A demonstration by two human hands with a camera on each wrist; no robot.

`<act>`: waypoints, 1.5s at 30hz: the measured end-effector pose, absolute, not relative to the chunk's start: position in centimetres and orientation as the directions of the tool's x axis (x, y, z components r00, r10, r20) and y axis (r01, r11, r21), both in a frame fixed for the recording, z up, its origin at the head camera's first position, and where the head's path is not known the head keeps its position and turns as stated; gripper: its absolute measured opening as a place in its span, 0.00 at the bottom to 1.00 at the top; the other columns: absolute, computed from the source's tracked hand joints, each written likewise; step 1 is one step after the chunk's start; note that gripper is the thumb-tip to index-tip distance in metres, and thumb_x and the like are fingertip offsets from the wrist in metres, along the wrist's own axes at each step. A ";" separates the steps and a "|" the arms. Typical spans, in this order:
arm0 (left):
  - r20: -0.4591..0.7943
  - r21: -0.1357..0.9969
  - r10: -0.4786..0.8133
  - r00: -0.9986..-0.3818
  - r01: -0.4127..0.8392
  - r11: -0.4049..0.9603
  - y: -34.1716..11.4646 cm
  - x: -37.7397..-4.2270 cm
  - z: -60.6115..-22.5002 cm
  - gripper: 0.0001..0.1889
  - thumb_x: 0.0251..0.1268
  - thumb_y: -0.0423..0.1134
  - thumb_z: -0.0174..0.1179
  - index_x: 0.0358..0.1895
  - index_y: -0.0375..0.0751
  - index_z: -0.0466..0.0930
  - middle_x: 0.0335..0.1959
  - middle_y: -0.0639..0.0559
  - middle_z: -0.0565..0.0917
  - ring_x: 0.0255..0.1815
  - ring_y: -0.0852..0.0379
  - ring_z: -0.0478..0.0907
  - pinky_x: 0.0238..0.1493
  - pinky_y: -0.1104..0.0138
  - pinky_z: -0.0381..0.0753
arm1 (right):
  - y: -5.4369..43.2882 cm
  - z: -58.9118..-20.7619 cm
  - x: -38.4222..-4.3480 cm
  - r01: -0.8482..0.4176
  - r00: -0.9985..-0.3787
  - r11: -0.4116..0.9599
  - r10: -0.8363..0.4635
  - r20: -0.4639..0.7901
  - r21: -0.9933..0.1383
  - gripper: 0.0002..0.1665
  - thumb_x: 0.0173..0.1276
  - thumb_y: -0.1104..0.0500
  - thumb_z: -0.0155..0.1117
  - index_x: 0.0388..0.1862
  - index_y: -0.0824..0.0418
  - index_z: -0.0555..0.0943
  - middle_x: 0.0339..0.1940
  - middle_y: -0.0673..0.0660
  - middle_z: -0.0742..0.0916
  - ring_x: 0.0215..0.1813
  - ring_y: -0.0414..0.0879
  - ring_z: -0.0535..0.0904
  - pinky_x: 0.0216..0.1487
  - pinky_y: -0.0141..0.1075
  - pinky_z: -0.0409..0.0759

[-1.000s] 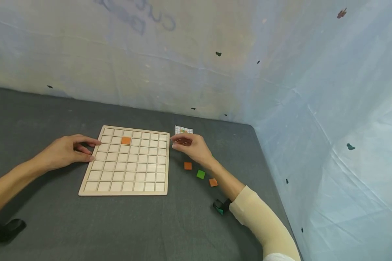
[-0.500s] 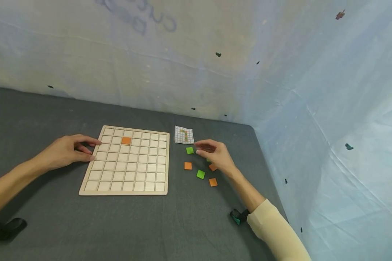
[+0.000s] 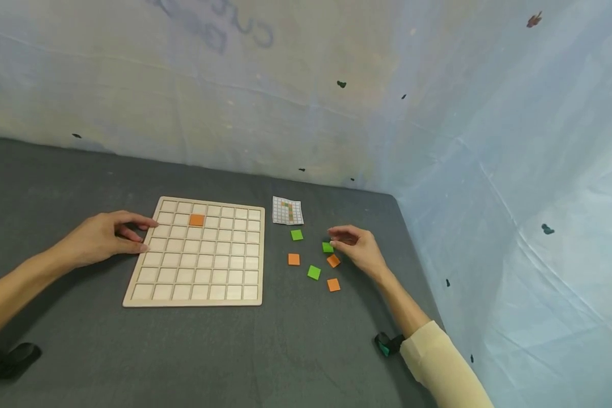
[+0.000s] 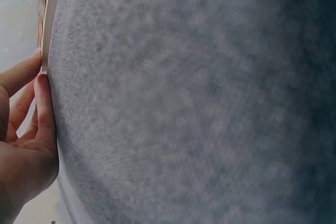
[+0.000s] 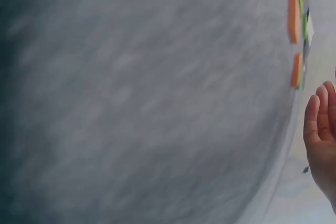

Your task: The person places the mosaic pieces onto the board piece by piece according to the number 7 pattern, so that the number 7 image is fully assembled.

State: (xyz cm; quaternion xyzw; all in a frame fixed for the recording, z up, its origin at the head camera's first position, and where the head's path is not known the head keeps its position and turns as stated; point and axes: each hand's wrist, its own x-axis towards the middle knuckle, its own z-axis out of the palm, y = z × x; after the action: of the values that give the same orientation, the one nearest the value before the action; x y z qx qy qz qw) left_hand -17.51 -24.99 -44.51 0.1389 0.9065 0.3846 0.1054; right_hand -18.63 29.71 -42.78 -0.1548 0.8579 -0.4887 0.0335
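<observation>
A pale wooden grid board (image 3: 196, 258) lies on the dark cloth, with one orange tile (image 3: 196, 220) in a cell near its top. My left hand (image 3: 104, 238) rests at the board's left edge; the fingertips and thumb touch its rim (image 4: 48, 35). Right of the board, my right hand (image 3: 359, 249) hovers over a green tile (image 3: 327, 247), its thumb and fingertips apart. Whether they touch that tile is unclear. An orange tile (image 3: 334, 260) lies just below it. In the right wrist view, the visible fingers (image 5: 323, 111) hold nothing.
More loose tiles lie between board and right hand: a green tile (image 3: 297, 234), an orange tile (image 3: 293, 259), a green tile (image 3: 313, 272) and an orange tile (image 3: 334, 285). A small printed pattern card (image 3: 287, 211) lies behind them. A pale sheet (image 3: 234, 102) hangs behind.
My right hand has moved right, from the board's right edge past the card to the green tile, uncovering the card and several tiles. The left hand and board have stayed put.
</observation>
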 end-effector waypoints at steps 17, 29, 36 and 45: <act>-0.085 0.739 0.337 -0.938 0.168 0.653 -25.0 -17.2 -44.3 0.30 0.59 0.46 0.73 0.64 0.43 0.77 0.41 0.51 0.84 0.39 0.67 0.78 0.38 0.71 0.74 | 29.9 -41.1 -17.7 -0.132 -0.936 0.553 -0.342 -0.080 -0.822 0.21 0.68 0.70 0.65 0.60 0.73 0.79 0.54 0.71 0.83 0.53 0.63 0.82 0.46 0.34 0.82; -0.086 0.737 0.340 -0.937 0.170 0.655 -25.0 -17.3 -44.2 0.29 0.59 0.46 0.73 0.64 0.43 0.78 0.40 0.52 0.85 0.38 0.67 0.78 0.37 0.70 0.74 | 30.2 -41.2 -18.1 -0.146 -0.930 0.559 -0.358 -0.079 -0.817 0.19 0.68 0.70 0.66 0.57 0.72 0.81 0.53 0.70 0.83 0.51 0.63 0.81 0.43 0.31 0.81; -0.085 0.727 0.335 -0.938 0.171 0.665 -25.2 -17.4 -43.9 0.30 0.58 0.47 0.73 0.64 0.43 0.77 0.40 0.52 0.85 0.38 0.68 0.78 0.37 0.70 0.74 | 30.3 -43.3 -19.4 -0.240 -0.932 0.639 -0.363 -0.012 -0.731 0.17 0.66 0.64 0.71 0.54 0.62 0.85 0.49 0.62 0.83 0.44 0.53 0.80 0.39 0.31 0.77; -0.078 0.734 0.345 -0.935 0.180 0.655 -25.1 -17.3 -44.1 0.30 0.59 0.46 0.73 0.64 0.42 0.76 0.43 0.49 0.83 0.38 0.66 0.78 0.36 0.69 0.74 | 30.7 -44.9 -19.8 -0.239 -0.942 0.693 -0.335 -0.010 -0.680 0.16 0.64 0.57 0.74 0.51 0.53 0.86 0.43 0.52 0.82 0.40 0.46 0.76 0.38 0.35 0.75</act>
State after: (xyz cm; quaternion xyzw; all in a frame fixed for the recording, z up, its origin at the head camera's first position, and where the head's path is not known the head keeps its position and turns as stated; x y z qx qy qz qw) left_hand -17.27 -25.06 -44.09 0.1455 0.9034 0.3892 0.1061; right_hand -19.79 30.68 -44.90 -0.1566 0.9177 -0.3590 0.0668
